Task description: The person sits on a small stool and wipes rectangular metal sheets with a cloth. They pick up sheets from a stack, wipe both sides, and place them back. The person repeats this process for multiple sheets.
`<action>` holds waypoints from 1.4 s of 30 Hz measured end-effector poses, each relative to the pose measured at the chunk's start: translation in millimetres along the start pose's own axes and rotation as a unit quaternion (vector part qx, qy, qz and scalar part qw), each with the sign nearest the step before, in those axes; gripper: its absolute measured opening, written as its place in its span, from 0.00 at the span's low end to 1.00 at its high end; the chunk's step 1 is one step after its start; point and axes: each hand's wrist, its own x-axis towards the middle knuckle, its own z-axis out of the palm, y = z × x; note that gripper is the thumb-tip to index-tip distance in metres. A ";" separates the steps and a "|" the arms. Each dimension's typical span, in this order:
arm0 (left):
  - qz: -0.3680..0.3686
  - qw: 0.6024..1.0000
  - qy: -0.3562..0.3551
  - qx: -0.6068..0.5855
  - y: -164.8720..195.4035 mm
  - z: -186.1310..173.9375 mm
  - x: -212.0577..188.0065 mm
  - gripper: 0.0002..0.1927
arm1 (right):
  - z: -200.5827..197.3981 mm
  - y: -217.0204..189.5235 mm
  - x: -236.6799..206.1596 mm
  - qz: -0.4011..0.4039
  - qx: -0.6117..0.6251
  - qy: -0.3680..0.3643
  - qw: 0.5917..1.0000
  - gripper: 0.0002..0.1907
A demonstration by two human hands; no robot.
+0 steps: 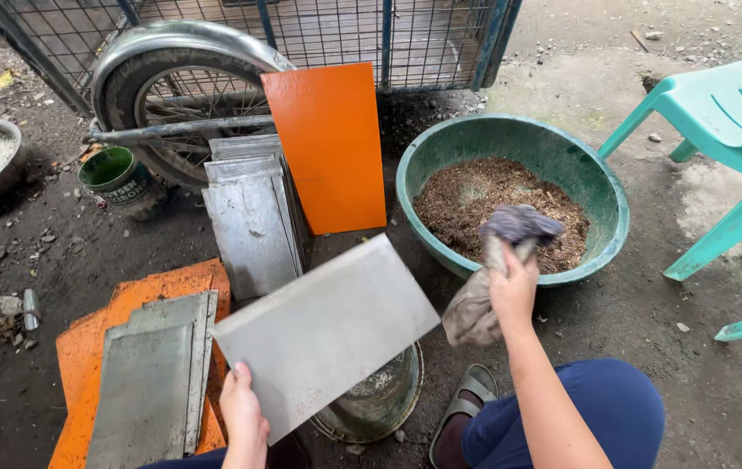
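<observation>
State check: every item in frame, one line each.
left hand: gripping grey metal plate by its lower edge, plate tilted
right hand: clutching rag over green basin
green basin: part-filled with brown husk-like material
orange panel: upright, leaning
stacked grey plates: lying flat on orange sheets

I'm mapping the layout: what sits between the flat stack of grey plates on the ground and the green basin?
In the head view, the grey sheet held by the left hand, with a round metal container below it.
</observation>
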 end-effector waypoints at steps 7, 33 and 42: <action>-0.066 0.998 -0.001 0.025 -48.5 8.2 -5.6 0.21 | 59.0 -129.8 -66.2 -0.136 -0.137 -0.326 0.925 0.21; 0.270 0.888 -0.011 0.372 -49.8 52.7 -12.5 0.37 | -3.5 79.1 40.8 -0.001 -0.178 -0.153 0.972 0.22; -0.158 0.924 -0.339 0.082 -73.9 288.0 -120.5 0.34 | 22.5 29.9 -19.7 0.107 0.168 -0.101 0.975 0.27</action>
